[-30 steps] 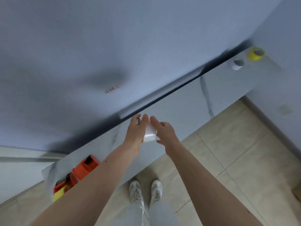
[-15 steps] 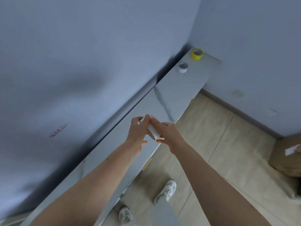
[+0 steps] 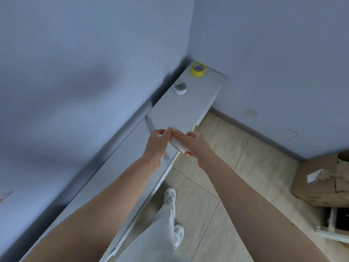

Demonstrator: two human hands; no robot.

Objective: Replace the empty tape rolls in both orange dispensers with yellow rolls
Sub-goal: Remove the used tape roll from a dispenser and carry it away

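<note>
- Trouser leg (image 3: pixel 160 233) and two white shoes (image 3: pixel 170 197) at bottom of view, standing on tiled floor (image 3: pixel 217 186) right beside front edge of the long counter.
- Both bare forearms reach forward over counter's front edge; floor to the right of the arms open up to the cardboard box.
- Left hand (image 3: pixel 156 144) and right hand (image 3: pixel 198 144) meet above front edge of pale marbled counter (image 3: pixel 170 114), fingertips touching each other at the top.
- Both hands pinch one white empty tape roll (image 3: pixel 178 145), held tilted between them; right fingers curl around its right end, left thumb and fingers press on its upper left. Roll is off the surface, in the air.
- Counter top narrow, runs diagonally along left wall (image 3: pixel 75 72) into the corner; dark gap between its back edge and the wall. Stretch ahead of the hands is bare up to the two far rolls.
- Second white core (image 3: pixel 180 88) stands on end on far counter, near the wall side.
- Yellow tape roll (image 3: pixel 198 69) stands beyond it, close to the corner, apart from the white core.
- Counter's far end butts the right wall (image 3: pixel 273 53); grey baseboard runs along that wall at floor level.
- Brown cardboard box (image 3: pixel 321 182) with a white tag at far right on floor, partly cut off.
- Red marking (image 3: pixel 5 195) on left wall at frame edge, too blurred to read.
</note>
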